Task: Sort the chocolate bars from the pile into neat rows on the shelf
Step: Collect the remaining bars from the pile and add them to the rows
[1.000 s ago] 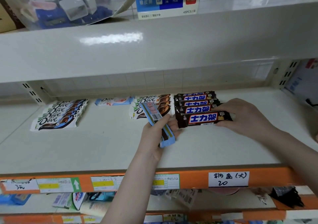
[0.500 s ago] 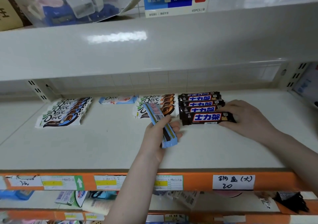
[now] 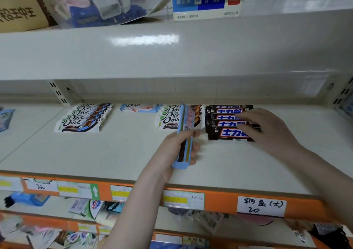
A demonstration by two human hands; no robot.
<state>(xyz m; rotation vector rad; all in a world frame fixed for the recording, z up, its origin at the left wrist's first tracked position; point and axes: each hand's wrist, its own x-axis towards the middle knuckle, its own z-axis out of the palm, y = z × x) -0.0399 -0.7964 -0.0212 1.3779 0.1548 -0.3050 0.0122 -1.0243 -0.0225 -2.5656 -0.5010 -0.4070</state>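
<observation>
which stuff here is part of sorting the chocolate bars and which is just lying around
Part of the job:
- light blue bar, gripped in the left hand
- dark bar row, right hand resting on it
- white Dove row
- second Dove row
- single blue Dove bar
- shelf

Just lying about:
- eraser box and plastic bag on the upper shelf
- handwritten price label

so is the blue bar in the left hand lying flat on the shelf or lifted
Lifted. The left hand grips the blue bar on edge, its far end tilted up in front of the Dove stack, clear of the shelf.
</observation>
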